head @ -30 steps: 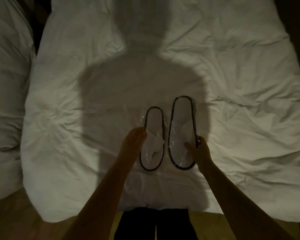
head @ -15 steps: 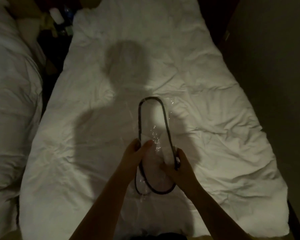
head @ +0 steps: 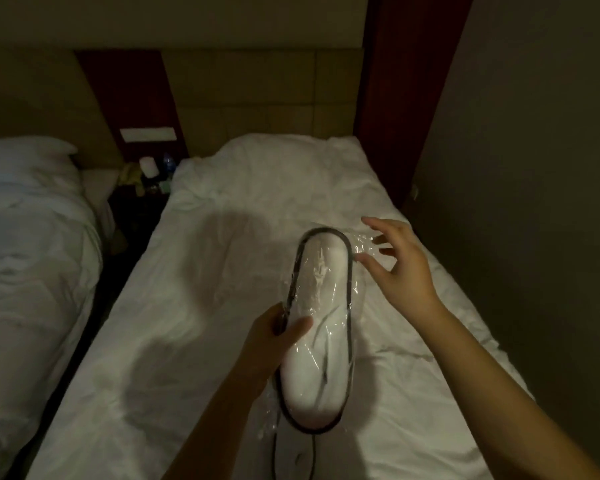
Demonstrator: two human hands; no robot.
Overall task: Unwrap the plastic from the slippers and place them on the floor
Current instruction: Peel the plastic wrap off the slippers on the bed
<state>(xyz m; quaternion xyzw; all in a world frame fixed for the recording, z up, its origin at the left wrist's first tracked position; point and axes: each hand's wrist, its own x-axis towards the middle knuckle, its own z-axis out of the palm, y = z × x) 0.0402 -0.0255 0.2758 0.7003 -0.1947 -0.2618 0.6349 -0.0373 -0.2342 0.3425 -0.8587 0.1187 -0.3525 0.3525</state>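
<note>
Head view, dim twin room, left hand [head: 274,336] gripping plastic-wrapped white slippers [head: 321,327] above a rumpled white bed [head: 194,306], right hand [head: 400,268] fingers spread at clear plastic wrap [head: 362,244], padded headboard [head: 257,98], cluttered nightstand [head: 142,192].

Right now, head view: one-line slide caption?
Left hand grips wrapped slippers above bed; open right hand reaches for plastic.
</note>
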